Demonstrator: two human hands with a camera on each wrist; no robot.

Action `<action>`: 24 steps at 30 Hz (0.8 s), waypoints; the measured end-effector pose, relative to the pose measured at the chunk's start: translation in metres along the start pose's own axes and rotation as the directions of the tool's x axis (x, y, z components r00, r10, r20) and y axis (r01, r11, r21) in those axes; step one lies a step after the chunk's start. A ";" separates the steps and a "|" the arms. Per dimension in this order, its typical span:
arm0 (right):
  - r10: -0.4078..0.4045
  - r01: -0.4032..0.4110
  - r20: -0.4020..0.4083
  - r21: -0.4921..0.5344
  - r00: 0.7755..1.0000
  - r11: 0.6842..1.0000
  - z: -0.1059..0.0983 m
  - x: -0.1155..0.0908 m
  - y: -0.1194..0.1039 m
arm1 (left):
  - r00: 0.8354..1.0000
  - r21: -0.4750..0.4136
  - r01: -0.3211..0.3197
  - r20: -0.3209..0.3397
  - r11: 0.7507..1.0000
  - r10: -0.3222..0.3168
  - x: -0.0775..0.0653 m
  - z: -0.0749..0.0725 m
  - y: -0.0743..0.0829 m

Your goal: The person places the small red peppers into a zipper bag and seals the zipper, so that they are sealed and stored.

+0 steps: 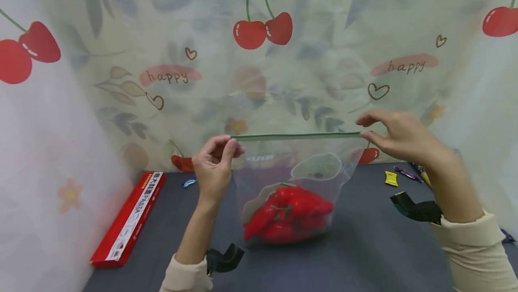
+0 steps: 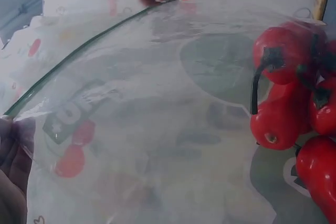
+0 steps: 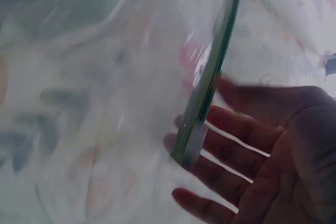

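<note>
A clear zip bag [image 1: 263, 179] stands upright on the dark table, its green sealing strip [image 1: 295, 137] stretched level across the top. Shiny red vegetables [image 1: 291, 206] with green stems, like peppers, lie in the bottom of the bag. At the strip's left end, my left hand [image 1: 214, 161] pinches the corner between thumb and fingers. My right hand [image 1: 404, 139] is at the other end, thumb by the strip and index finger raised apart from it. In the right wrist view, its fingers [image 3: 226, 148] stretch out behind the strip's end, fairly straight and spread.
A red pasta box [image 1: 129, 217] lies along the table's left side. Behind the bag is a small blue wrapped candy [image 1: 189, 183]. A yellow candy [image 1: 390, 178] and a purple one [image 1: 408, 173] lie at the back right. A patterned curtain [image 1: 243, 89] surrounds the table.
</note>
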State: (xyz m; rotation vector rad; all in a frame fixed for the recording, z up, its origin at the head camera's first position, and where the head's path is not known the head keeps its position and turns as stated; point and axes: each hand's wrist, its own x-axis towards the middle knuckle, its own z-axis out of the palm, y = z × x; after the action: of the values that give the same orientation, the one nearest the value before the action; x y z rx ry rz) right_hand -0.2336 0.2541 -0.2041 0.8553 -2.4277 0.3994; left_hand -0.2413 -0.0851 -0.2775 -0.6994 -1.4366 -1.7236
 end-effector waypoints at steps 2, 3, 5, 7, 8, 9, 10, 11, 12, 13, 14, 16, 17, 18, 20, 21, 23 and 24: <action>-0.036 0.035 0.005 0.048 0.999 0.998 0.005 0.008 -0.013 | 1.000 0.002 -0.008 -0.004 1.000 0.008 0.000 0.001 0.001; -0.066 0.066 0.005 0.082 0.998 0.994 0.009 0.014 -0.020 | 1.000 0.006 -0.013 -0.005 1.000 0.013 -0.001 0.001 0.001; -0.124 0.122 0.002 0.162 0.992 0.979 0.019 0.026 -0.038 | 1.000 0.007 -0.022 -0.004 1.000 0.022 -0.001 0.000 0.002; -0.158 0.152 0.014 0.204 0.987 0.967 0.030 0.038 -0.055 | 0.999 -0.006 -0.035 0.004 0.999 0.035 -0.003 -0.001 0.003; -0.170 0.161 0.022 0.220 0.985 0.962 0.036 0.043 -0.063 | 0.999 -0.014 -0.043 0.005 0.999 0.043 -0.004 -0.002 0.003; -0.172 0.160 0.034 0.237 0.984 0.958 0.041 0.048 -0.069 | 0.999 -0.033 -0.049 0.003 0.998 0.049 -0.005 -0.003 0.003; -0.167 0.149 0.049 0.259 0.985 0.954 0.044 0.051 -0.075 | 0.998 -0.047 -0.057 -0.004 0.997 0.057 -0.007 -0.005 0.003; -0.163 0.140 0.062 0.276 0.985 0.951 0.046 0.054 -0.079 | 0.998 -0.065 -0.060 -0.016 0.996 0.059 -0.009 -0.008 0.002; -0.156 0.132 0.065 0.279 0.986 0.951 0.046 0.057 -0.081 | 0.998 -0.084 -0.055 -0.035 0.995 0.053 -0.013 -0.012 0.001; -0.148 0.125 0.059 0.293 0.987 0.948 0.045 0.059 -0.082 | 0.997 -0.099 -0.051 -0.060 0.994 0.045 -0.018 -0.016 0.000; -0.131 0.109 0.053 0.301 0.990 0.947 0.042 0.061 -0.083 | 0.995 -0.115 -0.034 -0.092 0.993 0.024 -0.023 -0.021 -0.003; -0.085 0.075 0.019 0.314 0.996 0.946 0.031 0.067 -0.083 | 0.985 -0.103 0.038 -0.165 0.994 -0.055 -0.039 -0.031 -0.013; -0.047 0.048 -0.009 0.327 0.999 0.944 0.024 0.070 -0.082 | 0.973 -0.095 0.092 -0.202 0.991 -0.109 -0.048 -0.034 -0.019; -0.006 0.019 -0.042 0.343 0.999 0.939 0.016 0.073 -0.082 | 0.959 -0.091 0.152 -0.229 0.984 -0.169 -0.057 -0.037 -0.027; 0.078 -0.031 -0.097 0.412 0.992 0.910 0.000 0.078 -0.079 | 0.922 -0.101 0.283 -0.246 0.954 -0.300 -0.077 -0.038 -0.041; 0.116 -0.049 -0.125 0.449 0.985 0.892 -0.008 0.079 -0.078 | 0.901 -0.115 0.349 -0.231 0.930 -0.366 -0.088 -0.036 -0.047; 0.188 -0.065 -0.178 0.538 0.966 0.840 -0.022 0.080 -0.074 | 0.877 -0.200 0.428 -0.145 0.881 -0.459 -0.107 -0.029 -0.057; 0.212 -0.060 -0.201 0.575 0.956 0.816 -0.027 0.080 -0.071 | 0.864 -0.262 0.462 -0.082 0.848 -0.496 -0.115 -0.023 -0.060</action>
State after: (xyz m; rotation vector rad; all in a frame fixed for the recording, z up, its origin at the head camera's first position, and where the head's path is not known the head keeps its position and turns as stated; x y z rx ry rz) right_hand -0.2298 0.1727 -0.1298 0.7940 -2.1466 1.2562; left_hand -0.2263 -0.0796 -0.4080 -0.3280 -1.3946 -2.3116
